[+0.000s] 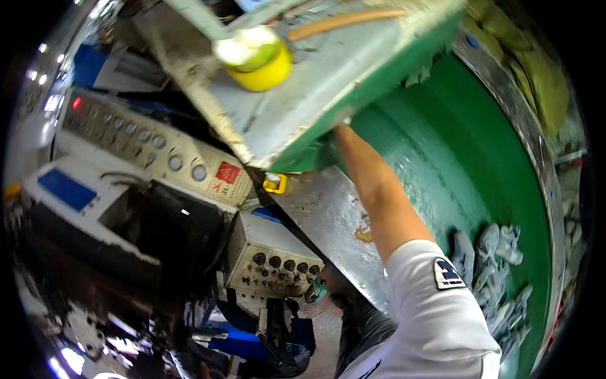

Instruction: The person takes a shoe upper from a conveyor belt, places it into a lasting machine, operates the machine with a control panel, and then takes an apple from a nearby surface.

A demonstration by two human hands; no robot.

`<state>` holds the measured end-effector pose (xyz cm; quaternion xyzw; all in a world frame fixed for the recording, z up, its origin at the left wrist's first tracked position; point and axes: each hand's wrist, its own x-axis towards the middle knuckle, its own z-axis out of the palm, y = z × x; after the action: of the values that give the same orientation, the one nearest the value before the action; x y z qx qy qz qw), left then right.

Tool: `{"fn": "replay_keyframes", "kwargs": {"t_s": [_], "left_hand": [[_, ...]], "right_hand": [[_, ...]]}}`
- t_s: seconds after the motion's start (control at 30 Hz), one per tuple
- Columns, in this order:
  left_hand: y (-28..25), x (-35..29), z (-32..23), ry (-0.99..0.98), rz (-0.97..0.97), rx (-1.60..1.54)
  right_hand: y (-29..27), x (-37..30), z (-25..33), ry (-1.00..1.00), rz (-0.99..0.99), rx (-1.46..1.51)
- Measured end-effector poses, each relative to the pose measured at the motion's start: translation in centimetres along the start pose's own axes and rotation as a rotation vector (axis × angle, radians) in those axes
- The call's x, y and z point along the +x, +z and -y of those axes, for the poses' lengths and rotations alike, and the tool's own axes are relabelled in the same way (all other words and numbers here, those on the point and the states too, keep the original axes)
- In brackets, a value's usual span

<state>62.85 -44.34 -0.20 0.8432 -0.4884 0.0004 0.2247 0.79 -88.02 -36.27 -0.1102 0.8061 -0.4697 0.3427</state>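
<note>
My right arm, in a white sleeve with a dark patch, stretches up from the lower right over a green-walled bin. At its end, my right hand is at the lower edge of a worn, grey-topped shelf with a green side. That edge mostly hides the hand, and its fingers do not show clearly. Whether it holds anything cannot be made out. Several grey shoes lie in the bin, to the right of my forearm. My left hand is not in view.
On the shelf are a round yellow container and a brown curved strip. A small yellow object sits beside the shelf corner. To the left stand a gauge panel with a red light and a knobbed control box. A metal sheet slopes below my arm.
</note>
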Motion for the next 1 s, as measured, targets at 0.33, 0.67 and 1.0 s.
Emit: {"fn": "replay_keyframes", "kwargs": {"t_s": [0.33,0.67,1.0], "left_hand": [[-2.8,-2.7,6.1,0.052,-0.025,-0.593],[-5.1,-7.6,10.5,-0.275,0.459,-0.593],[-1.5,-0.6,6.3,-0.323,0.522,-1.286]], "right_hand": [[-20.6,-15.0,-14.5,0.6,1.037,0.867],[-22.2,-53.7,-8.6,0.726,1.439,0.532],[-12.9,-66.3,-2.8,0.51,1.64,0.436]]}}
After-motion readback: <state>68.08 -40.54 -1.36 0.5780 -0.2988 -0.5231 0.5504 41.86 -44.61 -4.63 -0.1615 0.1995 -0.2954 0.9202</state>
